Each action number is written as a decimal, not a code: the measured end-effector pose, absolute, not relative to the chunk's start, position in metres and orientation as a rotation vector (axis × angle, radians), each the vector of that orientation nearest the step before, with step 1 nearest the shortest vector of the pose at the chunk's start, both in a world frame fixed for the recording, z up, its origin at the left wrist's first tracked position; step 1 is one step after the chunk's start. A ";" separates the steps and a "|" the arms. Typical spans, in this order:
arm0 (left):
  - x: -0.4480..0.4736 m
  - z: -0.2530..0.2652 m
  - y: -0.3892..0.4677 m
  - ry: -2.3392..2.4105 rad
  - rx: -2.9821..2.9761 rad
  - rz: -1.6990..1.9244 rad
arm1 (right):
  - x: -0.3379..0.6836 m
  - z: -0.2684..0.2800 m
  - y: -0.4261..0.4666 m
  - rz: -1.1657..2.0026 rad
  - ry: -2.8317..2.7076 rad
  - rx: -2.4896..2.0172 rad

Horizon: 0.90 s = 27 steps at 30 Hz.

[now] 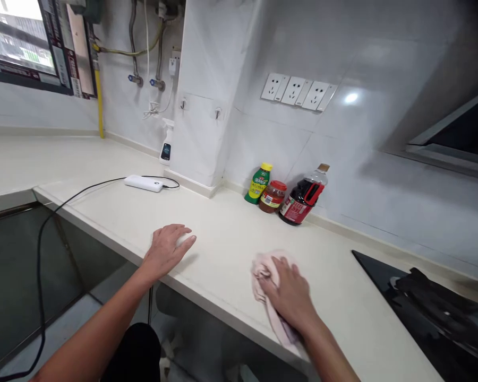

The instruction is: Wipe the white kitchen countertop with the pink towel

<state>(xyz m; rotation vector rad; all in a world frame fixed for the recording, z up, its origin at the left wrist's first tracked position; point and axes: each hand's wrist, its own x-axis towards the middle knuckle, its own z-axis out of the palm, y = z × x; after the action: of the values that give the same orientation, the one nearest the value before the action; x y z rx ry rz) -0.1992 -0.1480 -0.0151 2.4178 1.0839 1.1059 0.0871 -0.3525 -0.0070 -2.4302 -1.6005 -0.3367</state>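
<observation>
R hand [290,294] is palm-down on a soft, crumpled pale-pink cloth [276,323], fingers bent over its bunched folds, w/ a loose tail running toward the near edge of the bench [223,254]. L hand [169,246] holds nothing, fingers loosely spread low over the smooth cream top; can't tell if it touches. Beyond the hands, by the wall: green squeeze bottle [258,184] w/ yellow cap, squat red-lidded jar [273,197], big dark bottle [298,204] w/ red handle. Past L hand, a rounded white slab [143,183]; right of R hand, a flat black cooktop [372,265].
</observation>
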 end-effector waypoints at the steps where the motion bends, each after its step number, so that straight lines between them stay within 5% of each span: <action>1: -0.200 -0.015 -0.148 1.085 2.407 1.101 | 0.070 -0.001 -0.332 -0.314 -1.663 -2.382; 11: -0.203 -0.009 -0.137 1.183 2.206 1.183 | -0.052 0.013 -0.249 -0.211 -2.146 -1.936; 22: -0.200 -0.004 -0.138 1.282 2.241 1.019 | -0.004 -0.027 -0.376 -0.211 -2.048 -2.021; 27: -0.200 0.003 -0.142 1.298 2.274 0.950 | 0.086 -0.072 -0.460 -0.523 -1.875 -2.271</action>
<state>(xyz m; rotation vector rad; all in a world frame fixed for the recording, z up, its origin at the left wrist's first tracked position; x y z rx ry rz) -0.1997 -0.1425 0.0028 2.2737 1.2978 0.9504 0.0860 -0.4597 -0.0722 -2.2706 -1.8746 -0.5230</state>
